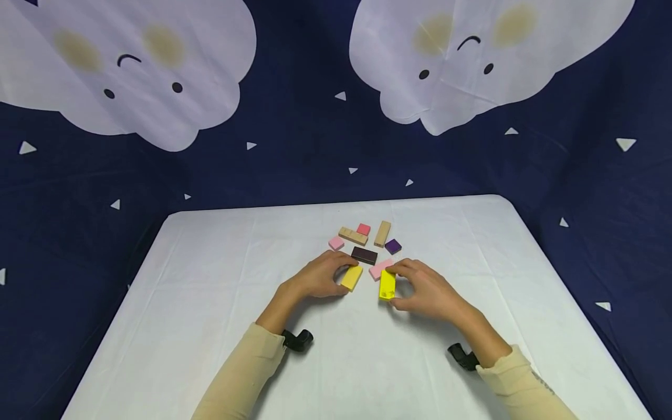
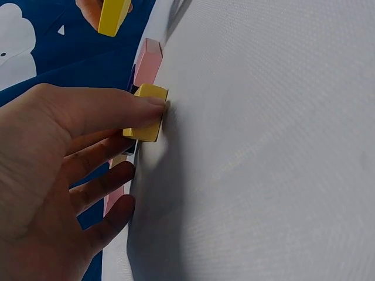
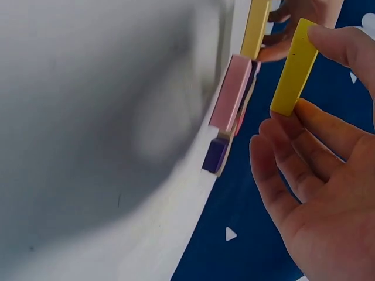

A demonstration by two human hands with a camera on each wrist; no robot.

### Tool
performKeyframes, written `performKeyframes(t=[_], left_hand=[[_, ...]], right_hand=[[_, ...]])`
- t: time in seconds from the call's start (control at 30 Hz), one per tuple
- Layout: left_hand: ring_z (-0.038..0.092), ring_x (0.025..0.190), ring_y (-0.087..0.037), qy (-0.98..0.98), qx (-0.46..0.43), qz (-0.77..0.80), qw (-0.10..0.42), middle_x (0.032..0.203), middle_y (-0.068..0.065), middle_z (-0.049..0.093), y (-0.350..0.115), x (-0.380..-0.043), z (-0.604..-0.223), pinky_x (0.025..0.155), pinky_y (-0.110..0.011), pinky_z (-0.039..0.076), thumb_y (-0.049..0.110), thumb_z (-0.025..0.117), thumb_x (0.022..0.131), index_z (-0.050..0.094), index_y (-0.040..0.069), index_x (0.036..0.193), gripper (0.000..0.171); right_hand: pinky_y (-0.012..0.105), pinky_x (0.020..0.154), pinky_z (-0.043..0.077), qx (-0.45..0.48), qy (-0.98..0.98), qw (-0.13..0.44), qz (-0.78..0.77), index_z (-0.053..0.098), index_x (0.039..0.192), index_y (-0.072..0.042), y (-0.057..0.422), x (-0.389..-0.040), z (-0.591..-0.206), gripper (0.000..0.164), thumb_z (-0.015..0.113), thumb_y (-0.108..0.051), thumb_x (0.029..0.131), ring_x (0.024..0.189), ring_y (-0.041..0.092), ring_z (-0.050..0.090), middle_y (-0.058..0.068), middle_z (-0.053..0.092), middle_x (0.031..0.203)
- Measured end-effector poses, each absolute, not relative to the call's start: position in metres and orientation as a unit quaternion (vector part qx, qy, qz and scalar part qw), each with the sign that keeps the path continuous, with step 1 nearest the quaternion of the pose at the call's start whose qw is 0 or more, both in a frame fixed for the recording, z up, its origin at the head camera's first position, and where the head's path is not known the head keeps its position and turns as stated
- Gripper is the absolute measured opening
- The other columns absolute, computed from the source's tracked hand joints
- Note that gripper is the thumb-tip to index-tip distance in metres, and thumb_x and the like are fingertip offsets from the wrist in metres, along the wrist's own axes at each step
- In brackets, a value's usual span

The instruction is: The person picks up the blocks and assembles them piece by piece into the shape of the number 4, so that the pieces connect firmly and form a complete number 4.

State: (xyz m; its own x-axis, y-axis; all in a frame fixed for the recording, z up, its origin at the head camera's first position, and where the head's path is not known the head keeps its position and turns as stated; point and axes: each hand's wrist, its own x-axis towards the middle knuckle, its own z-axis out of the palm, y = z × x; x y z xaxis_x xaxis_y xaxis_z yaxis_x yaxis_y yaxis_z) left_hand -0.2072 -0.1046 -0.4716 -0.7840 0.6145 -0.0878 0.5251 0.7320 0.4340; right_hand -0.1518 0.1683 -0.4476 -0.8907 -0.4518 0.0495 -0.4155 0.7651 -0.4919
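Observation:
My left hand (image 1: 321, 275) pinches a pale yellow block (image 1: 352, 278) between thumb and fingers, low at the tabletop; in the left wrist view the thumb lies across the block (image 2: 149, 117) and the other fingers are spread loosely. My right hand (image 1: 422, 290) pinches a bright yellow block (image 1: 387, 284) by its two ends. The right wrist view has this block (image 3: 295, 67) raised off the white surface, with a shadow beneath. Just beyond the right hand lies a pink rectangular block (image 1: 380, 269), partly behind the bright yellow one. A dark brown block (image 1: 364, 255) lies beyond both hands.
Farther back on the white table (image 1: 210, 280) lie two wooden blocks (image 1: 353, 236), a red block (image 1: 363, 229), a small pink block (image 1: 336, 242) and a purple block (image 1: 393, 247). A dark blue cloth (image 1: 304, 116) with clouds hangs behind the table.

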Motion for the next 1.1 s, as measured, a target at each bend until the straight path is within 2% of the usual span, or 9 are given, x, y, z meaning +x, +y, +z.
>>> performKeyframes(t=[0.47, 0.77, 1.1], left_hand=[[0.041, 0.129, -0.018, 0.921, 0.319, 0.198, 0.102, 0.134, 0.003, 0.054, -0.104, -0.207, -0.472, 0.108, -0.036, 0.03, 0.032, 0.078, 0.077, 0.056, 0.018, 0.134, 0.062], [0.04, 0.129, -0.017, 0.929, 0.295, 0.194, 0.113, 0.135, 0.004, 0.053, -0.104, -0.207, -0.471, 0.107, -0.037, 0.031, 0.036, 0.079, 0.076, 0.056, 0.021, 0.134, 0.064], [0.041, 0.128, -0.015, 0.928, 0.3, 0.191, 0.111, 0.134, 0.005, 0.054, -0.102, -0.208, -0.471, 0.107, -0.035, 0.031, 0.036, 0.078, 0.076, 0.056, 0.021, 0.134, 0.063]], right_hand=[[0.042, 0.096, 0.042, -0.275, 0.935, 0.059, -0.217, 0.063, 0.127, -0.017, 0.152, -0.134, -0.459, 0.062, 0.079, -0.04, 0.071, 0.116, 0.018, 0.05, -0.004, 0.055, 0.128], [0.039, 0.095, 0.043, -0.295, 0.931, 0.074, -0.201, 0.063, 0.127, -0.017, 0.144, -0.126, -0.462, 0.063, 0.079, -0.043, 0.072, 0.113, 0.015, 0.05, -0.006, 0.056, 0.122], [0.038, 0.096, 0.043, -0.311, 0.928, 0.07, -0.194, 0.063, 0.126, -0.016, 0.14, -0.121, -0.468, 0.062, 0.079, -0.044, 0.074, 0.114, 0.014, 0.049, -0.007, 0.056, 0.121]])
